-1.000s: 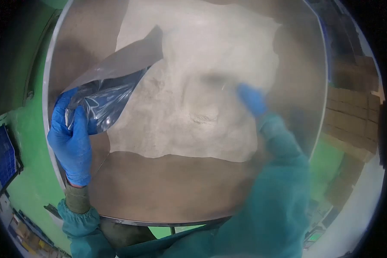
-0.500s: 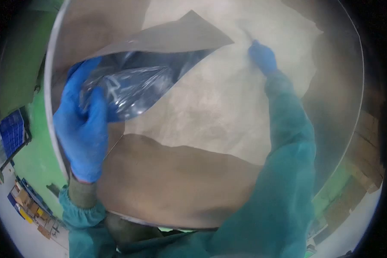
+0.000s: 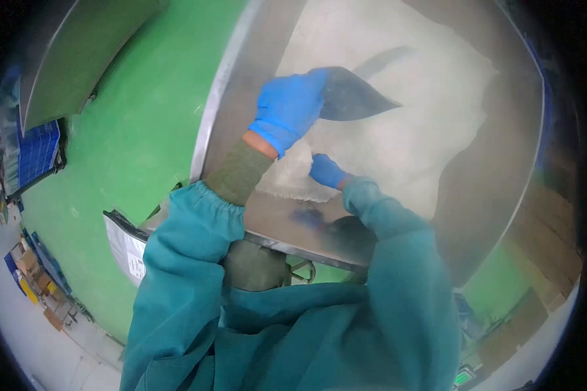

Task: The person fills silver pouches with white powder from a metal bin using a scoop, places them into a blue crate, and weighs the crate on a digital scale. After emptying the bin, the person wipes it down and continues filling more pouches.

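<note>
My left hand (image 3: pixel 290 107), in a blue glove, is closed on a dark grey bag (image 3: pixel 355 94) above the pale powder. The bag's pointed corner sticks out to the right, and the rest is hidden behind the hand. Lower down, my right hand (image 3: pixel 327 171), also gloved in blue, is closed near the powder's front edge; whatever its fingers hold, if anything, I cannot make out. A broad layer of cream-coloured powder (image 3: pixel 411 143) covers much of the large metal tray (image 3: pixel 479 169). Bare metal shows around it.
The tray's raised rim (image 3: pixel 218 98) runs along the left and close to my body. A silver bag with a white label (image 3: pixel 127 247) stands on the green floor (image 3: pixel 143 143). Further left are a blue crate (image 3: pixel 39 153) and stacked boxes (image 3: pixel 36 267).
My left hand has moved right over the powder with the bag, whose mouth no longer shows. My right hand has come down and left, toward me. The view has shifted, showing more floor.
</note>
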{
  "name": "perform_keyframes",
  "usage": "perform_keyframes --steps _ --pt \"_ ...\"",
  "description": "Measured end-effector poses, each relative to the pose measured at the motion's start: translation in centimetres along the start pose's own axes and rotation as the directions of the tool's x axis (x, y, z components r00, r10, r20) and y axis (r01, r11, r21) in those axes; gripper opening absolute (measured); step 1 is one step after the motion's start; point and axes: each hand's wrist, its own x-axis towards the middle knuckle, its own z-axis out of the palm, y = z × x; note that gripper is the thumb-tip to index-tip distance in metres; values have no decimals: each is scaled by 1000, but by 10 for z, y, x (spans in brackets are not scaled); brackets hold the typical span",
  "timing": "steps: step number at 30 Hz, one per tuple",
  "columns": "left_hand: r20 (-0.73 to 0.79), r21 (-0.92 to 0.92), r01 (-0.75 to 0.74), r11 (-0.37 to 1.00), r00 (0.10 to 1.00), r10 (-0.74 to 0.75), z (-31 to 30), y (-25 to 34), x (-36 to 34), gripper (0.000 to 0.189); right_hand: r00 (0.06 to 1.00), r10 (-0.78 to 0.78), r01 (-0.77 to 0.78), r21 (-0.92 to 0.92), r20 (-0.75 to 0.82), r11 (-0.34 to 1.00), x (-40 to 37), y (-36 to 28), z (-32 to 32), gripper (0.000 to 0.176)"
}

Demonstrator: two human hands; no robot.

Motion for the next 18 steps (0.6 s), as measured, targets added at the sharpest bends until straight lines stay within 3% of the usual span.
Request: perform_keyframes --steps 2,4,6,8,10,11,12,13,15,17,18 --pt "-32 -16 -39 999 999 38 0 1 3 23 1000 8 -9 77 17 997 -39 -3 -41 21" --pt "17 -27 2 1000 1000 -1 -7 3 5 20 951 267 -213 297 -156 931 -87 -12 -87 24" --pt "-21 -43 -18 999 1000 17 -2 -5 3 19 961 -107 83 -105 -256 991 -129 -2 -150 28" --pt "-53 -58 -40 998 998 36 2 -4 4 18 971 -10 -24 -140 -240 990 -172 -36 -239 28" --pt "114 -27 -24 999 993 27 2 -1 4 18 960 -58 -1 -209 -273 978 -199 -65 -309 28" --pt "103 -31 -33 999 994 36 2 3 1 18 959 -54 -9 -220 -279 976 -201 -77 -331 28" --pt "87 -103 -42 994 995 51 2 6 -1 19 964 63 -148 -323 -258 935 -199 -86 -350 27" --pt "73 -170 -52 984 995 65 2 10 -1 19 951 181 -275 -417 -251 866 -193 -90 -364 27" --pt "76 -189 -9 982 997 24 3 16 0 22 956 110 -246 -545 -271 802 -165 -101 -373 26" --pt "92 -202 41 979 995 -22 1 17 -2 26 937 286 -348 -615 -200 708 -115 -134 -369 23" --pt "42 -228 64 971 998 -56 2 16 -2 22 935 288 -352 -607 -205 712 -97 -141 -362 23"
